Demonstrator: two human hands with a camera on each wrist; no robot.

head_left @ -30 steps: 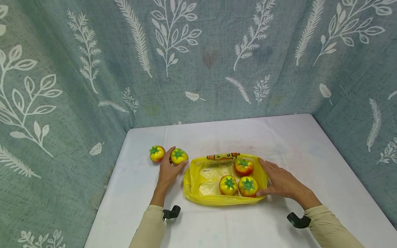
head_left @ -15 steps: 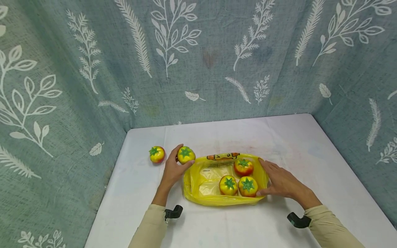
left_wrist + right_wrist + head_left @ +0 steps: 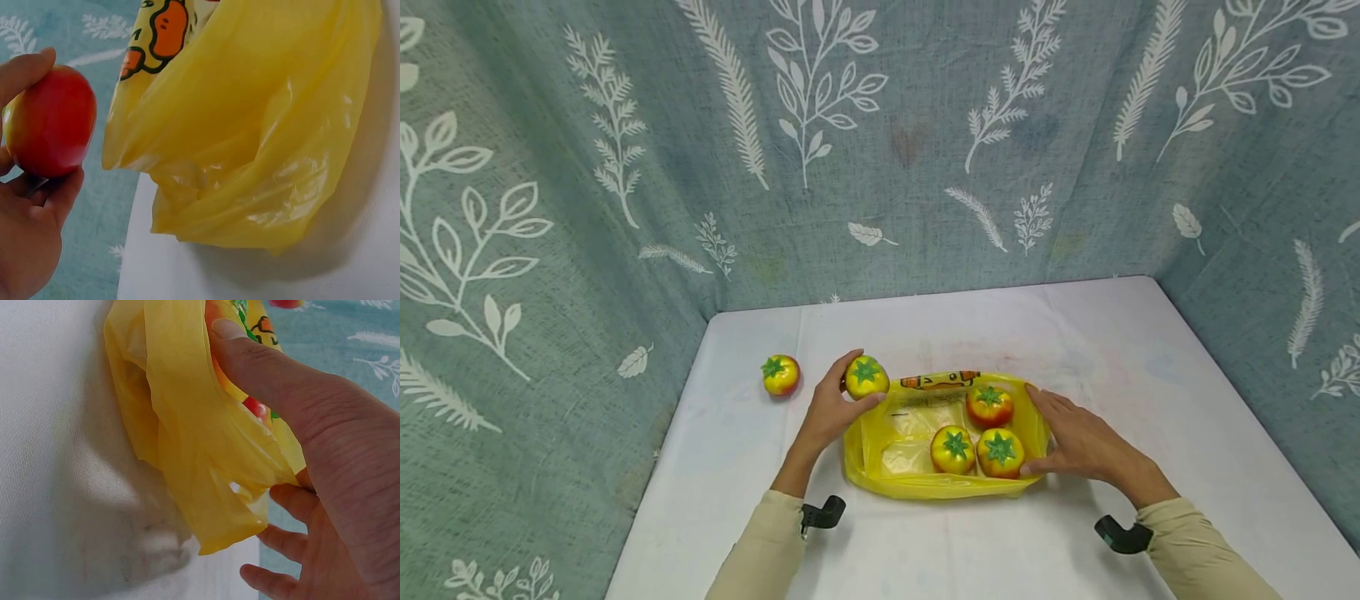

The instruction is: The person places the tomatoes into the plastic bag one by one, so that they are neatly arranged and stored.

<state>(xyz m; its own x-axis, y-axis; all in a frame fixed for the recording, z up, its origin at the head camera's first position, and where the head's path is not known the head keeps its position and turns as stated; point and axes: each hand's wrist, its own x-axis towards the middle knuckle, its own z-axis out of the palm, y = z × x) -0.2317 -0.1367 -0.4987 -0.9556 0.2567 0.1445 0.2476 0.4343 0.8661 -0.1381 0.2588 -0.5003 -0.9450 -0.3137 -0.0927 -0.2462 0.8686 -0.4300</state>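
Note:
My left hand point(image 3: 832, 410) grips a yellow-and-red toy tomato point(image 3: 867, 377) between thumb and fingers, by the back left corner of a yellow plastic bag point(image 3: 925, 487). In the left wrist view the held tomato point(image 3: 56, 122) shows its red side, apart from the bag point(image 3: 250, 162). The bag's mouth faces up, and several tomatoes point(image 3: 989, 406) sit in its right part. At the bag's right end my right hand point(image 3: 1078, 437) holds the rim, thumb at the front and fingers at the back. Some of its fingers point(image 3: 278, 544) stand off the plastic in the right wrist view.
One more toy tomato point(image 3: 781, 375) lies on the white table point(image 3: 737, 467), left of the bag. Teal leaf-patterned cloth point(image 3: 880, 208) hangs behind the table and along both sides. Each wrist wears a black camera mount point(image 3: 823, 512).
The left hand has lifted its tomato and carried it right, from beside the loose tomato to the bag's back left corner. The right hand and the bag stay in place.

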